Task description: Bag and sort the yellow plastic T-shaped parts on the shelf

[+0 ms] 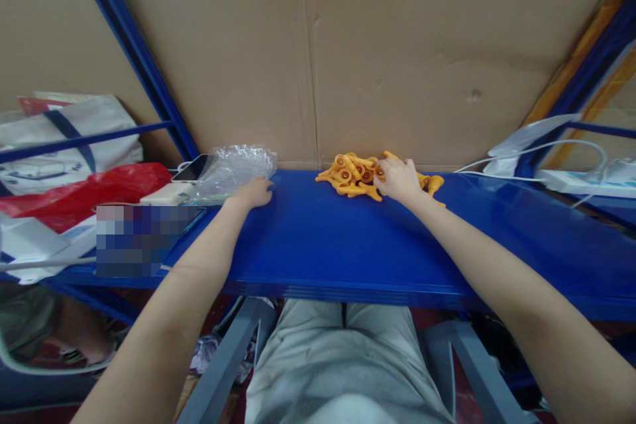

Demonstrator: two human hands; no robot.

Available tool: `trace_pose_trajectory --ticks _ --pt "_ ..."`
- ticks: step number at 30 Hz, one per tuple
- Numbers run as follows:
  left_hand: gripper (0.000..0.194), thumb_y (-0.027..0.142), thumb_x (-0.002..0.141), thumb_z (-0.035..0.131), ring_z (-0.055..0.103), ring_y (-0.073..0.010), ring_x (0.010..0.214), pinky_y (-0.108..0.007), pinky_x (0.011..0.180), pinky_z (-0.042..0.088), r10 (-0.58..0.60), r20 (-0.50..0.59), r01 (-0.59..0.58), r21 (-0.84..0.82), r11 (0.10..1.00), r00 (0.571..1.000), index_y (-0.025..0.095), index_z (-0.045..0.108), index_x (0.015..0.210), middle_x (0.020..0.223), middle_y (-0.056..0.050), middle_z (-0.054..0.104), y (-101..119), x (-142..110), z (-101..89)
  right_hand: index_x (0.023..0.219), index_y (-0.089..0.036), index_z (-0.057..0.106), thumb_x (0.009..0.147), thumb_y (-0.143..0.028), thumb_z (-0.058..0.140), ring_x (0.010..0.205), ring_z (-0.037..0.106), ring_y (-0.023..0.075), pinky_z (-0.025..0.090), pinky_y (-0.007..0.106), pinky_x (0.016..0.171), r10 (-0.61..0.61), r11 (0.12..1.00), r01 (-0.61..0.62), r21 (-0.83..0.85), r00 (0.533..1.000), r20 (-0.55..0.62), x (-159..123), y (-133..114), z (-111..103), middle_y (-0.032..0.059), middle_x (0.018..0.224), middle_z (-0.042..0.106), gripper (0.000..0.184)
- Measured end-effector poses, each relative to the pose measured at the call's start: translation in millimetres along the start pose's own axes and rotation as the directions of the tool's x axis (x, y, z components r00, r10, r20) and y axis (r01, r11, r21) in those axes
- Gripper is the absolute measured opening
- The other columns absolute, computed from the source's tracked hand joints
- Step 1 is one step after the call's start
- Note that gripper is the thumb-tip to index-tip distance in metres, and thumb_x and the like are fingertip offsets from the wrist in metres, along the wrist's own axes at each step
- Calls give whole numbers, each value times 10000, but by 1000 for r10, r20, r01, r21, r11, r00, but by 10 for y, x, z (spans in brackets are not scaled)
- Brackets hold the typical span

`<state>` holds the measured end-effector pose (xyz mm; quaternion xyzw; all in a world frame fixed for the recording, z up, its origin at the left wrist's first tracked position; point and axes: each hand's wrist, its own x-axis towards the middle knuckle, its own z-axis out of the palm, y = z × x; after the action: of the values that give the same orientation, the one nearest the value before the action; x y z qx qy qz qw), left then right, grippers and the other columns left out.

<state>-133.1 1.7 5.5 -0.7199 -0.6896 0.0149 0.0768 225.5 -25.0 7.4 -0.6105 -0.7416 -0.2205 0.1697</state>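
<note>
A heap of small orange plastic parts [354, 175] lies on the blue shelf [322, 245] against the cardboard wall. My right hand [398, 179] rests on the right side of that heap, fingers curled down onto the pieces. My left hand [253, 193] lies on the shelf at the edge of a crumpled clear plastic bag [233, 169], fingers bent and touching the bag's corner. What, if anything, either hand grips is hidden under the fingers.
A phone [191, 169] and a white box [166, 195] lie left of the clear bag. Further left are a red plastic bag [84, 195] and a white tote [69, 139]. A white power strip [586, 182] with cables sits at the right. Brown cardboard [397, 46] backs the shelf.
</note>
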Motion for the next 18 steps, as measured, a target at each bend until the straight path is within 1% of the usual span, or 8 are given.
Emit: trace_pose_trajectory --ticks 3,5,6,8,11,14,17,18 --pt "515 243 954 459 367 -330 1509 -518 1187 388 88 -69 -90 -23 996 994 221 576 1456 1649 -82 369 83 -23 -24 1162 -104 654 911 -233 472 1105 633 347 360 452 928 95 995 -94 -12 995 23 19 43 -50 220 1172 699 336" --pt "513 226 960 438 342 -303 1525 -496 1205 369 185 -139 -193 -51 980 973 215 573 1455 1662 -73 345 155 -46 -52 1152 -108 647 887 -226 482 1078 637 342 359 454 923 135 991 -135 5 990 48 38 80 -72 218 1159 699 334" --pt "512 219 964 421 336 -287 1530 -486 1215 357 238 -181 -254 -66 965 954 210 570 1454 1665 -71 339 197 -59 -69 1158 -107 643 876 -221 486 1074 637 342 364 456 923 153 988 -154 20 986 61 50 100 -80 219 1161 696 342" --pt "514 212 968 391 329 -262 1534 -480 1227 339 343 -269 -379 -96 920 900 202 560 1454 1665 -71 343 303 -91 -105 1176 -107 636 859 -204 489 1085 633 346 385 457 921 187 979 -192 62 979 78 75 140 -84 221 1181 685 362" --pt "530 202 958 383 347 -248 1526 -487 1234 325 479 -375 -553 -116 825 793 185 526 1469 1643 -96 382 517 -146 -148 1168 -120 636 847 -182 493 1098 628 355 427 469 917 214 966 -221 138 975 60 118 211 -49 217 1180 677 357" --pt "546 203 948 416 384 -253 1506 -500 1223 350 601 -408 -692 -117 712 687 174 482 1489 1616 -120 423 776 -198 -175 1128 -147 637 830 -185 511 1074 626 358 461 489 907 199 954 -186 235 979 -34 166 300 34 204 1160 670 326" --pt "573 172 923 444 412 -243 1490 -464 1233 346 689 -422 -784 -97 613 590 128 453 1494 1582 -154 467 1020 -224 -205 1089 -171 626 821 -190 512 1032 623 340 491 487 889 158 933 -88 349 971 -177 212 380 120 188 1133 657 291" --pt "570 177 928 447 417 -240 1487 -448 1237 342 700 -431 -801 -99 590 569 119 446 1495 1577 -162 471 1091 -226 -222 1074 -176 620 822 -191 510 1028 620 333 497 487 896 144 923 -48 381 963 -228 225 398 139 184 1121 652 275"
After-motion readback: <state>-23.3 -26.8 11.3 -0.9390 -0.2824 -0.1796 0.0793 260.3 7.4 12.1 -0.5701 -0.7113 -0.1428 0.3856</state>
